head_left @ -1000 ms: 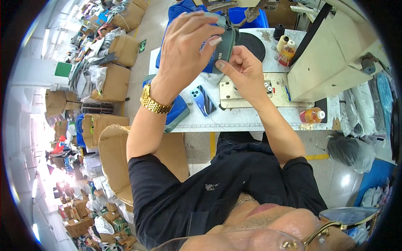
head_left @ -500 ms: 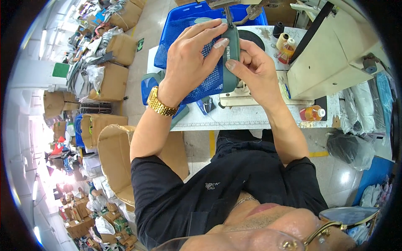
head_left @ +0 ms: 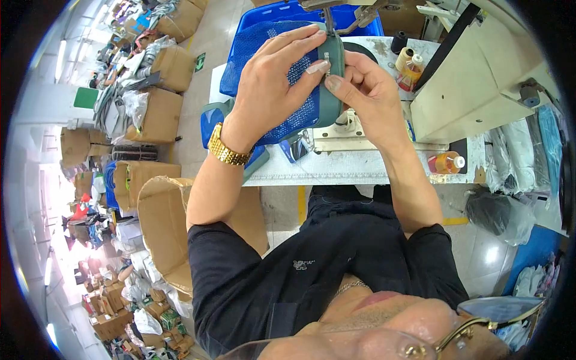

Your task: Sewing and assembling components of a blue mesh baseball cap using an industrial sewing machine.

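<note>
Head-height fisheye view down onto nearby worktable, margins seemingly blurry

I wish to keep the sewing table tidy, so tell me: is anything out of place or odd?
Perhaps two things. The phone lies on the table, partly hidden by the blue mesh, odd among sewing work. A capped bottle sits close to the table's front edge, a poor place for liquid.

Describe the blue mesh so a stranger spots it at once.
Find the big cream sewing machine on the white table, then go left to its needle bar. Just beside that, under the left hand, lies the mesh, whose green band the right hand grips. Its many small holes set it apart from the smooth blue bin behind.
</note>
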`<state>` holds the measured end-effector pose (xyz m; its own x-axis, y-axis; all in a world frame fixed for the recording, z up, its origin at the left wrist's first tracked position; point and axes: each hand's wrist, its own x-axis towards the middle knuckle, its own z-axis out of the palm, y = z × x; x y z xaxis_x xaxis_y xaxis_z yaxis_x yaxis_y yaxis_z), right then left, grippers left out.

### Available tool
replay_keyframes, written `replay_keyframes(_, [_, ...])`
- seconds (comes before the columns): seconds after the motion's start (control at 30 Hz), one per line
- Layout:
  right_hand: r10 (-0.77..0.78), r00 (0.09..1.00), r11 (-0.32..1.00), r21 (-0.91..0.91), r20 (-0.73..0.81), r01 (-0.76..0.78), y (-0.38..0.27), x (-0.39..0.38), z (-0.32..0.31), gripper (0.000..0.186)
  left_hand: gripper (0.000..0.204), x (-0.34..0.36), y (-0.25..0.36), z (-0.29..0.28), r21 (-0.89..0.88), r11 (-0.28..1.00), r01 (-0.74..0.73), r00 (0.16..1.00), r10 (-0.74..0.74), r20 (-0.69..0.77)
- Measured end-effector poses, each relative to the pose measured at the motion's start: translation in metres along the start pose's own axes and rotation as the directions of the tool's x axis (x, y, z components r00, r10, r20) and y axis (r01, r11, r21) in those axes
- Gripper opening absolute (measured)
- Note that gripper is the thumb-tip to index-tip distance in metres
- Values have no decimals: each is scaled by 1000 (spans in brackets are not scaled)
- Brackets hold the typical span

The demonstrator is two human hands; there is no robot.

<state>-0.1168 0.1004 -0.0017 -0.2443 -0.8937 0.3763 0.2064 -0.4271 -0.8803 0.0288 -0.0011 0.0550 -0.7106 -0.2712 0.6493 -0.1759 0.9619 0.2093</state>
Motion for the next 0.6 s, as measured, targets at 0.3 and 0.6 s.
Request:
replay_keyframes(0.3, [79,996,990,119,-26,-76,4,-2,-5,37,38,-12,18,-2,91,996,-2,999,-2,45])
replay_keyframes(0.6, [24,1000,996,86,-14,-22,7,3,-7,33,41,-6,1,2,37,999,-3,1000,2,22])
